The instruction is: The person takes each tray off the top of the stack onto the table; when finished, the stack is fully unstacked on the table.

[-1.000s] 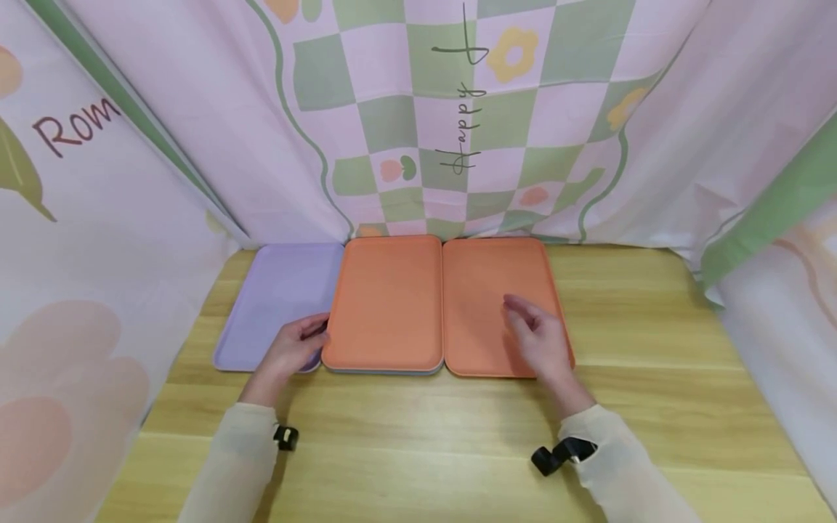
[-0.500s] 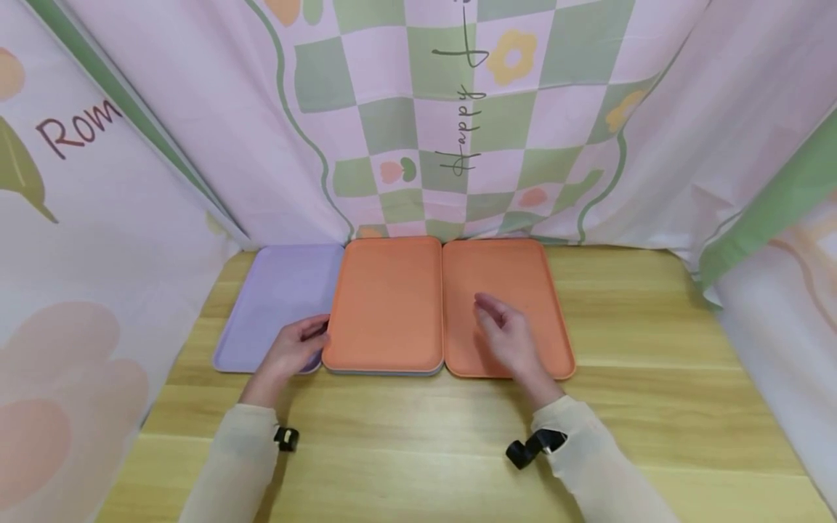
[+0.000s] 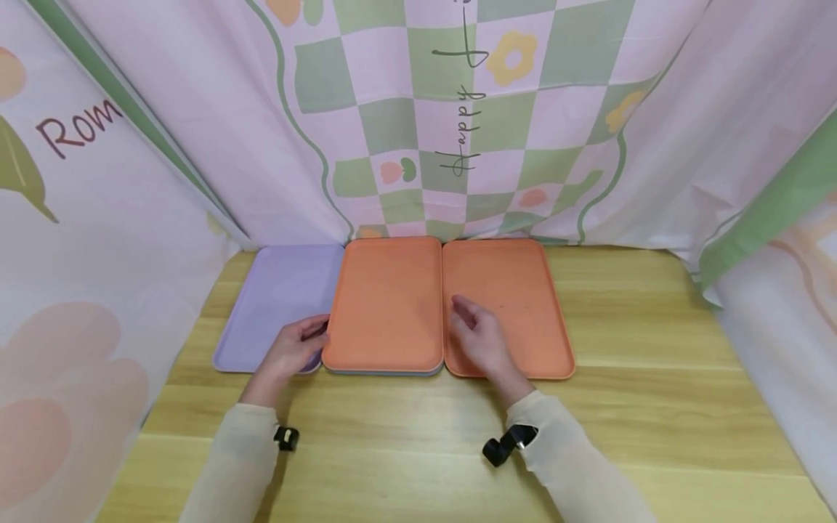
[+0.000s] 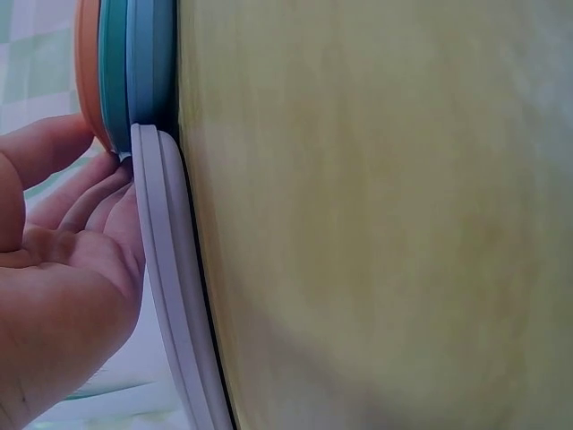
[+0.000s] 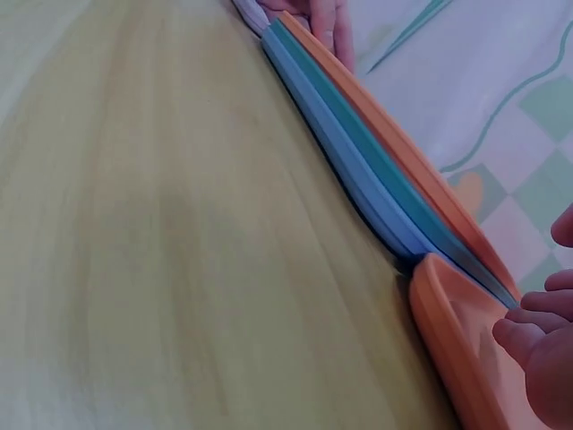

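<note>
A stack [image 3: 386, 305] stands mid-table, with an orange tray [image 5: 403, 152] on top, a teal tray [image 5: 349, 134] under it and a light blue tray [image 5: 336, 148] lowest. At its left edge, my left hand [image 3: 290, 349] touches the orange rim with thumb and fingertips, over a purple tray [image 3: 288, 283]. My right hand [image 3: 480, 338] hovers over a single orange tray [image 3: 523, 283], fingers loosely bent. In the right wrist view its fingertips [image 5: 515, 331] are close to the stack's right edge; contact cannot be told.
The trays lie side by side on a wooden table [image 3: 392, 443], against a patterned curtain [image 3: 445, 131] at the back. More printed cloth [image 3: 98, 276] hangs at the left, and a green-striped curtain [image 3: 771, 211] at the right. Both wrists carry black camera mounts [image 3: 503, 444].
My right hand has moved left across the single orange tray to the right side of the stack. The left hand and the trays have stayed in place.
</note>
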`<state>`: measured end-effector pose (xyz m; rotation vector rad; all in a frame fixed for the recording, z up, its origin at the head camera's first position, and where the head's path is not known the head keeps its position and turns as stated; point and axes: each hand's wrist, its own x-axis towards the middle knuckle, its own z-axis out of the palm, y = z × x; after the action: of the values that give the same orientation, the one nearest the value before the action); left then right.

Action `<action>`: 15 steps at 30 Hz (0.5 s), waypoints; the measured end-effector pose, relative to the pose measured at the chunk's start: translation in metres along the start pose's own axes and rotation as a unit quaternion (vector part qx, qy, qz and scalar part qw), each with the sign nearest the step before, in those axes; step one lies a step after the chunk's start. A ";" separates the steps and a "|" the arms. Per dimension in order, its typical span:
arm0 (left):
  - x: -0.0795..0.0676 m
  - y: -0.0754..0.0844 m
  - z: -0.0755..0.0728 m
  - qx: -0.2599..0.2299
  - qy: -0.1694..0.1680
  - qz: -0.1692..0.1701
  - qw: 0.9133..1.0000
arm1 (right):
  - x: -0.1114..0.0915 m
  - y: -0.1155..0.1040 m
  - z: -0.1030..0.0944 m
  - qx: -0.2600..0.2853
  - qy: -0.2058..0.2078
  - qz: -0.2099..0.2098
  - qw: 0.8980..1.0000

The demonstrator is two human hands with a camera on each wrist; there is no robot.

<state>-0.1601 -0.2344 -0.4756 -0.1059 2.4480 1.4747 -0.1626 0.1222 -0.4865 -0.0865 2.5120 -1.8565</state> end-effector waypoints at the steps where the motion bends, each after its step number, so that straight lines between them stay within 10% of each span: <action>1: 0.000 0.000 0.000 0.001 -0.001 0.000 1.000 | 0.001 0.001 0.003 0.004 0.002 0.001 1.000; 15: 0.000 -0.001 0.000 0.000 0.000 0.006 1.000 | 0.000 0.004 0.030 0.017 0.026 -0.016 0.999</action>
<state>-0.1602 -0.2349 -0.4767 -0.0916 2.4533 1.4805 -0.1612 0.0943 -0.4994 -0.0803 2.5262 -1.9371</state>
